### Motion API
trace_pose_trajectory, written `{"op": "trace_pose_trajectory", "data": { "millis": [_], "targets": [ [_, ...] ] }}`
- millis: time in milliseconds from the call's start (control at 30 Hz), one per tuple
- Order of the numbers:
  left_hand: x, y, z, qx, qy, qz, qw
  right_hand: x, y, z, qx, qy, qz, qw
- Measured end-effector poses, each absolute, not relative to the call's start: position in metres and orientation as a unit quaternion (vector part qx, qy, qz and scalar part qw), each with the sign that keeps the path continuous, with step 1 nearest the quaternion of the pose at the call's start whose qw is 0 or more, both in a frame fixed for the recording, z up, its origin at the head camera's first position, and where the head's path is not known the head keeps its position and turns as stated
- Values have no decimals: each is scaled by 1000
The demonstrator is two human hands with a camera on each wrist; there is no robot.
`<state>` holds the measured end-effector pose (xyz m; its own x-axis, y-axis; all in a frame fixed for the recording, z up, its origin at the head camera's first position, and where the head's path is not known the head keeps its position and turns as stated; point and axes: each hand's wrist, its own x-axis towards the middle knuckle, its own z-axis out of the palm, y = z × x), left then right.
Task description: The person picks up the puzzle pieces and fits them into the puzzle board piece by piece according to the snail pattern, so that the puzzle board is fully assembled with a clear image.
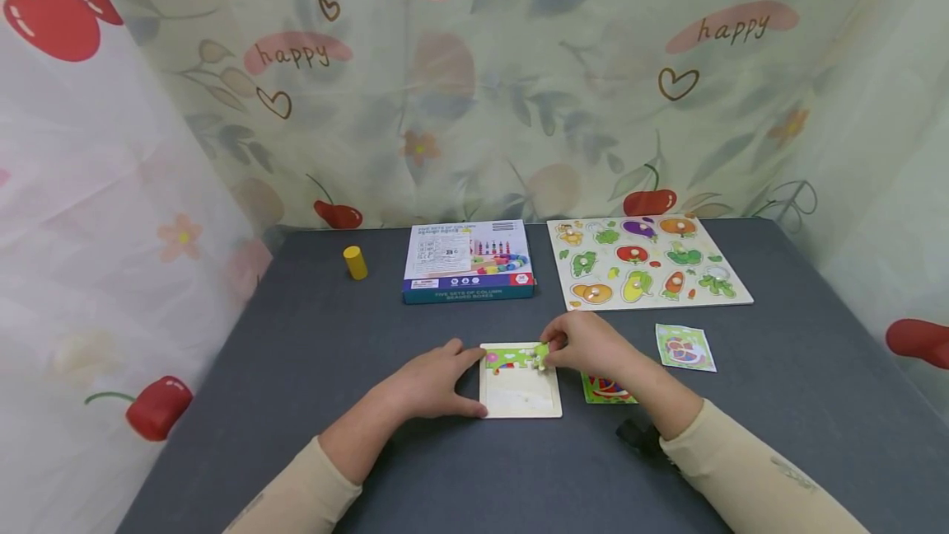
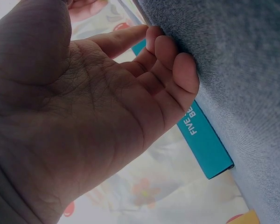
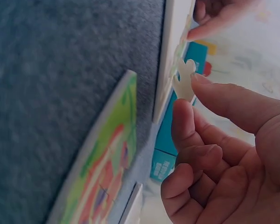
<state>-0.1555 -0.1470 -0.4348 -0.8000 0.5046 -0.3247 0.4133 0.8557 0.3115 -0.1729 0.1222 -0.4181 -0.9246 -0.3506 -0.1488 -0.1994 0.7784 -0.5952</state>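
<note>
A square white puzzle tray (image 1: 521, 395) lies flat near the middle of the table. Joined green jigsaw pieces (image 1: 511, 358) line its far edge, and the rest of its base shows pale. My right hand (image 1: 591, 344) pinches a puzzle piece (image 3: 184, 85) between thumb and index finger, over the tray's far right corner. The piece shows its pale side in the right wrist view, with the other fingers loosely curled. My left hand (image 1: 436, 383) rests along the tray's left side, index fingertip at the far corner and thumb at the near one.
Right of the tray, a green picture puzzle (image 1: 604, 390) lies partly under my right forearm; a small picture card (image 1: 685, 348) is farther right. Behind stand a beaded-column box (image 1: 469, 262), a vegetable peg board (image 1: 650, 262) and a yellow cylinder (image 1: 356, 263). Printed curtains surround the table.
</note>
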Motion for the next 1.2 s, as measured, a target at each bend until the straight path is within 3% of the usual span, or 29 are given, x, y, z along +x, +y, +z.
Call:
{"op": "trace_pose_trajectory", "data": {
  "millis": [533,1200],
  "targets": [
    [-156,-147,-433,240,941,117,207,-173,112,-427,-144,954,-239,106],
    [-156,-148,-433,240,941,119,208,-170,110,-422,-117,952,-254,127]
  ]
}}
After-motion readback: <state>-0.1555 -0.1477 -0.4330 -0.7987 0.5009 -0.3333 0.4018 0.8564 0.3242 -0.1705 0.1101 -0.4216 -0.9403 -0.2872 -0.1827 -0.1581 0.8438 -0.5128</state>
